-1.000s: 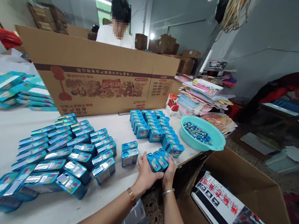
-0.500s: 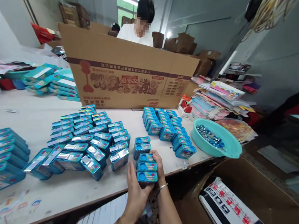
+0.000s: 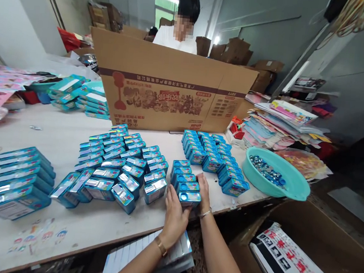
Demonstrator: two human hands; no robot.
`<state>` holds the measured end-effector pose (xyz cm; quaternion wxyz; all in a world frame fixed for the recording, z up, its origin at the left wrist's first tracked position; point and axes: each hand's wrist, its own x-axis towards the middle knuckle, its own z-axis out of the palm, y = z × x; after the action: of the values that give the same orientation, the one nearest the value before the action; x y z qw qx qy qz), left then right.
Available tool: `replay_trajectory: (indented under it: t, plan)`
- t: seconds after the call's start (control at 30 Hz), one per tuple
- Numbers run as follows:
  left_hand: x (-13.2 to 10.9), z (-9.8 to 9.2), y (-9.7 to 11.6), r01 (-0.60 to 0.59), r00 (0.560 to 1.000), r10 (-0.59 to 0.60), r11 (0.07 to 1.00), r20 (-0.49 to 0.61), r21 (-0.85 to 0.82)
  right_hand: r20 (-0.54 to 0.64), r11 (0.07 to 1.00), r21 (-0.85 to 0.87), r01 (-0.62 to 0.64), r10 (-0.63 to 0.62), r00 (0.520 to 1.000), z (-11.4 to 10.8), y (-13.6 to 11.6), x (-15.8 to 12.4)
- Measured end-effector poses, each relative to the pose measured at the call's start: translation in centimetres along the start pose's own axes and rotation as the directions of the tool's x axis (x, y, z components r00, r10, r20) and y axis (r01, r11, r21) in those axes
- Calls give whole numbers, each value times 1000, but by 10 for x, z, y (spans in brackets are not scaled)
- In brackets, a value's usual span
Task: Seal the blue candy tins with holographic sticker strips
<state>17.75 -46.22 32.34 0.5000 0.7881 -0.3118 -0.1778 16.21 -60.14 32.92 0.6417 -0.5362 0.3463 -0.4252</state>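
Note:
Between my two hands stands a short row of blue tins (image 3: 189,197) on the table (image 3: 141,223), near its front edge. My left hand (image 3: 175,213) is wrapped round the left and near side of the front tins. On their right side presses my right hand (image 3: 204,193), its fingertips beside the middle of the row. Farther back, more blue tins (image 3: 204,160) stand in close columns. To the left is a large group of blue tins (image 3: 111,164) with shiny strips on top.
A printed carton (image 3: 173,88) stands across the table's back, with a person (image 3: 178,37) behind it. A turquoise basin (image 3: 275,175) of shiny pieces sits at the right edge. An open box (image 3: 327,236) is below right. Larger blue tins (image 3: 19,185) stand at left.
Both hands have pushed the front tins forward, up against the tins that stood just behind them, forming one row. The view has shifted slightly left.

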Motion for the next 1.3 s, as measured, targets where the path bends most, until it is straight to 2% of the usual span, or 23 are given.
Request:
replay_trajectory:
  t: [0.07, 0.13, 0.2, 0.27, 0.33, 0.43, 0.53, 0.63, 0.67, 0.73, 0.8, 0.83, 0.9, 0.97, 1.03, 1.13, 1.3]
  plan:
    - [-13, -20, -9, -55, 998, 54, 998, 26, 31, -55, 1000, -24, 15, -17, 998, -15, -3, -14]
    - [-34, -52, -26, -171, 985, 171, 983, 5, 71, -81, 997, -77, 32, -39, 996, -38, -5, -40]
    - [-61, -90, -49, -248, 966, 256, 959, -45, 138, -21, 976, -211, 52, -58, 998, -64, -4, -75]
    - [-89, -127, -76, -203, 966, 231, 954, -112, 220, 130, 936, -352, 29, 18, 991, -84, -2, -114]
    - [-115, -155, -101, -97, 972, 149, 958, -180, 269, 296, 904, -427, 1, 138, 945, -95, 1, -149]
    - [-141, -176, -125, 62, 963, 10, 963, -268, 260, 417, 866, -497, 52, 186, 890, -89, 1, -183]
    - [-147, -177, -120, 116, 950, -49, 972, -308, 203, 423, 837, -540, 89, 179, 888, -71, -3, -188]
    - [-126, -169, -88, 1, 961, 39, 989, -275, 145, 461, 907, -422, -3, 218, 860, -60, -9, -177]
    - [-113, -164, -75, -57, 973, 80, 992, -218, 108, 482, 931, -361, -47, 229, 846, -58, -11, -172]
    - [-81, -151, -51, -162, 987, 162, 987, -3, -6, 514, 960, -250, -123, 239, 824, -59, -14, -165]
    - [-43, -134, -35, -204, 952, 220, 974, 212, -96, 530, 970, -178, -166, 237, 814, -62, -15, -161]
    - [-24, -125, -31, -201, 931, 230, 971, 284, -127, 529, 972, -156, -177, 234, 816, -63, -15, -161]
    - [7, -110, -30, -173, 911, 223, 970, 346, -172, 515, 973, -131, -190, 230, 826, -66, -15, -164]
    - [28, -101, -35, -147, 914, 213, 967, 345, -209, 494, 971, -112, -210, 237, 836, -68, -15, -170]
    - [38, -98, -42, -143, 927, 211, 963, 309, -230, 474, 967, -77, -243, 250, 844, -69, -16, -175]
    - [43, -103, -48, -158, 947, 212, 961, 242, -227, 456, 954, -2, -299, 266, 849, -67, -22, -181]
    - [53, -103, -47, -153, 958, 196, 967, 209, -205, 430, 949, 69, -309, 251, 867, -67, -31, -181]
